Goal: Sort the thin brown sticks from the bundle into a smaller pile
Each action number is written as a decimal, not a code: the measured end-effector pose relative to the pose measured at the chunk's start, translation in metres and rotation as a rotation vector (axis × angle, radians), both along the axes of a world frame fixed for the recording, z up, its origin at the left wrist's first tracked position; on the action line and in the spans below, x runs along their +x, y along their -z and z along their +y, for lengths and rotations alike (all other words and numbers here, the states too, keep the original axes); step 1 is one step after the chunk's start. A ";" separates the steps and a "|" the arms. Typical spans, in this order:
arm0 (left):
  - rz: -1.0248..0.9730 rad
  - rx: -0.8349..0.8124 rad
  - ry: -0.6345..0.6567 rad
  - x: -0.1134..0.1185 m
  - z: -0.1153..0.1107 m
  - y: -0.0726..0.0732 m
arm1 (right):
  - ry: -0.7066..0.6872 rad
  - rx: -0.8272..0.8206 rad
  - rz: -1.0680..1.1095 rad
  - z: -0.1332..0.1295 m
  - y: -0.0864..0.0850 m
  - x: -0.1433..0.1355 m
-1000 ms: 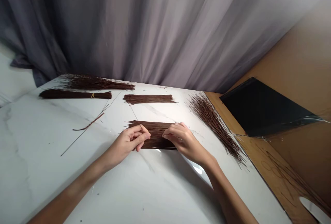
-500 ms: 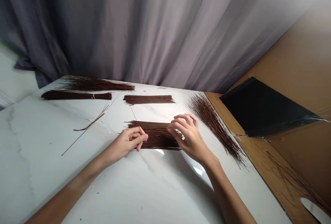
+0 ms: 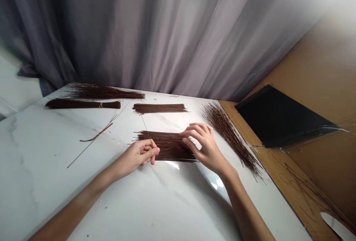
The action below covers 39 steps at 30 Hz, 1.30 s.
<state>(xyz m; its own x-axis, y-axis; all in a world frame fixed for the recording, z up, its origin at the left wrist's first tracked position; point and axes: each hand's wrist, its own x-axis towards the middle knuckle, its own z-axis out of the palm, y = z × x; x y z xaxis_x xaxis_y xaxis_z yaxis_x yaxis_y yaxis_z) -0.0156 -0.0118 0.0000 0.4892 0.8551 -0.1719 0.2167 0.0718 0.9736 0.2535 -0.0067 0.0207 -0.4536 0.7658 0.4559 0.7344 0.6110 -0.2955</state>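
Note:
A pile of thin brown sticks (image 3: 174,146) lies crosswise on the white table in front of me. At its left end, my left hand (image 3: 146,152) is closed in a pinch on a thin brown stick (image 3: 144,121), which pokes up and away from the fingers. My right hand (image 3: 201,142) hovers at the pile's right end, its fingers curved and thumb apart; nothing shows between them. Whether its fingertips touch the sticks I cannot tell. Beyond the pile sits a smaller neat stack of sticks (image 3: 160,108).
A loose bundle (image 3: 230,137) slants along the right table edge. At the back left are a bundle with a yellow tie (image 3: 83,103) and a spread heap (image 3: 108,92). Several stray strands (image 3: 96,136) lie left. A black panel (image 3: 280,118) stands right; a grey curtain (image 3: 155,29) hangs behind.
My right hand's thumb and fingers have parted a little more at the pile's right end. My left hand keeps its pinch with hardly any movement. The view has shifted slightly.

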 end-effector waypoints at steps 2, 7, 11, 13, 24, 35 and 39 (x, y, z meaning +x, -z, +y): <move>0.011 -0.001 0.003 0.001 0.000 0.004 | 0.016 0.143 -0.031 -0.002 0.003 -0.014; 0.109 0.044 0.059 0.004 -0.003 0.016 | -0.106 0.284 -0.317 -0.005 0.004 -0.055; 0.167 0.021 0.062 0.003 -0.003 0.017 | -0.032 0.308 -0.387 0.000 0.006 -0.053; 0.179 0.039 0.044 0.003 -0.003 0.014 | 0.002 0.258 -0.384 0.003 0.010 -0.043; 0.196 0.083 0.016 -0.001 -0.002 0.009 | -0.077 0.017 -0.173 0.009 0.012 -0.017; 0.133 0.102 -0.017 -0.002 0.001 0.009 | 0.431 -0.402 0.640 0.010 0.012 0.015; 0.035 0.041 -0.058 0.001 -0.001 0.002 | 0.238 -0.701 0.668 0.000 0.022 -0.017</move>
